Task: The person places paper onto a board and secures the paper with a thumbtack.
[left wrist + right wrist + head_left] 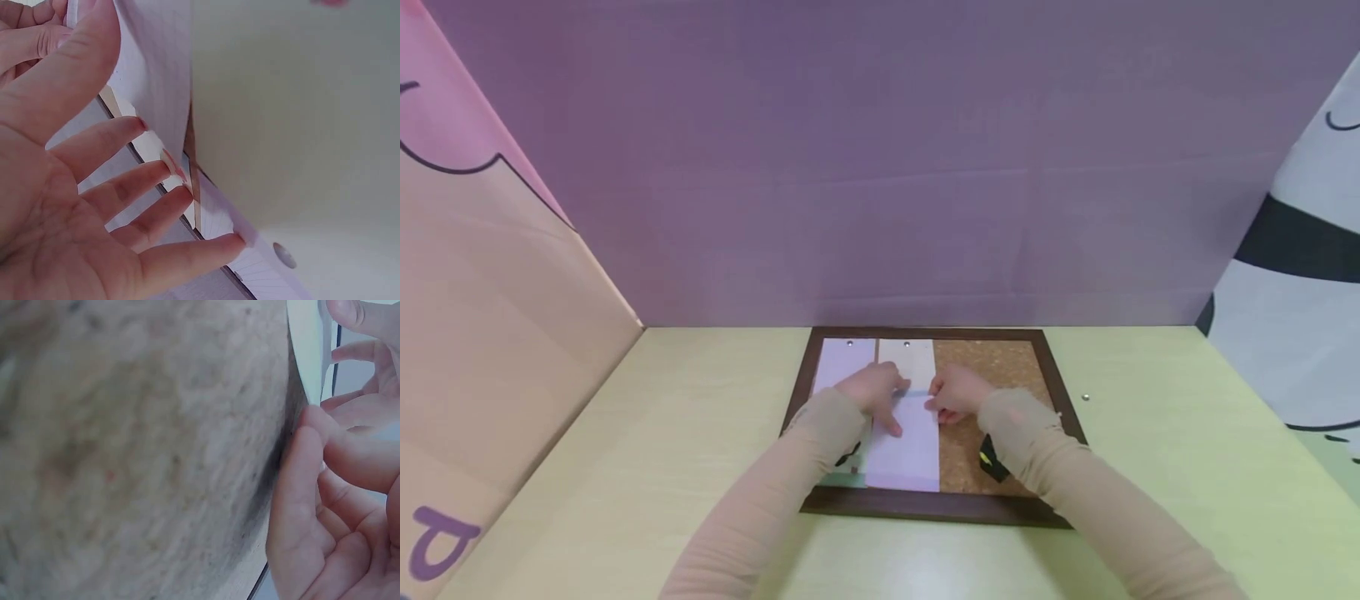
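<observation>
A cork board [992, 362] in a dark brown frame lies on the table, with pale paper strips on its left and middle. My left hand [874, 390] is over the middle strip, thumb and fingers spread. The left wrist view shows those fingers nearly straight, fingertips at the paper [156, 56]. With thumb and forefinger, my right hand [961, 390] pinches the right edge of the middle paper strip [910, 458]. That edge stands raised off the cork in the right wrist view. A cream upper section [919, 360] of the strip has a silver pin [907, 344] at its top.
Another silver pin [849, 342] is at the top of the left paper strip [842, 358]. A loose small silver pin [1086, 397] lies on the table [1150, 467] right of the frame. Behind the board rises a purple backdrop [880, 167], with printed side panels.
</observation>
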Tool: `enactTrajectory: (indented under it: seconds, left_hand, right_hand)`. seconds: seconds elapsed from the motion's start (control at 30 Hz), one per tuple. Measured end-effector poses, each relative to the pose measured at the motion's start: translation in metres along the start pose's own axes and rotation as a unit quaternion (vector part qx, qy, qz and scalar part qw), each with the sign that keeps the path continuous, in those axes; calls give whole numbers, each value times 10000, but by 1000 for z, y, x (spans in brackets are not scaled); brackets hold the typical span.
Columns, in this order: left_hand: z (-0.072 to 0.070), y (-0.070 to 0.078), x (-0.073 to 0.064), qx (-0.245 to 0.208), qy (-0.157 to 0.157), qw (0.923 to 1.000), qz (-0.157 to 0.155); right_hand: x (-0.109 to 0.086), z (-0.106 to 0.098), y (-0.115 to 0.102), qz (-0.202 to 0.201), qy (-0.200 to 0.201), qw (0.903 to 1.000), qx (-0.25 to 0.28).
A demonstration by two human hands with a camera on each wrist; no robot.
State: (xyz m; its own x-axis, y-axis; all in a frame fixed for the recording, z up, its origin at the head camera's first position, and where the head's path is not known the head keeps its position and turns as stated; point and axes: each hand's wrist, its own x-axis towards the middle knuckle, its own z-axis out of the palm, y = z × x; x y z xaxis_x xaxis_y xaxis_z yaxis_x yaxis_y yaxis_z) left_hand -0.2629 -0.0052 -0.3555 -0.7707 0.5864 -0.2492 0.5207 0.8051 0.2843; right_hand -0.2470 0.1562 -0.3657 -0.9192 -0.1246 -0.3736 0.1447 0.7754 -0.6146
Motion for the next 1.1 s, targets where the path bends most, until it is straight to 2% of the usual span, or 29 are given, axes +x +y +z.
enactTrajectory:
  seconds: [0.33, 0.43, 0.63, 0.93, 1.1]
  left_hand:
    - [0, 0, 3, 220, -5, 9998, -22]
    - [0, 0, 3, 227, -22, 9997, -50]
    - [1, -1, 3, 157, -18, 9998, -138]
    - [3, -3, 3, 223, 22, 9997, -97]
    - [5, -2, 2, 365, 82, 9993, -15]
  right_hand:
    - [1, -7, 6, -176, 154, 9991, -358]
    - [2, -7, 6, -174, 139, 9993, -296]
    - [3, -3, 3, -327, 157, 9981, -494]
    - [1, 0, -1, -423, 208, 9968, -650]
    - [2, 0, -2, -428, 247, 9944, -930]
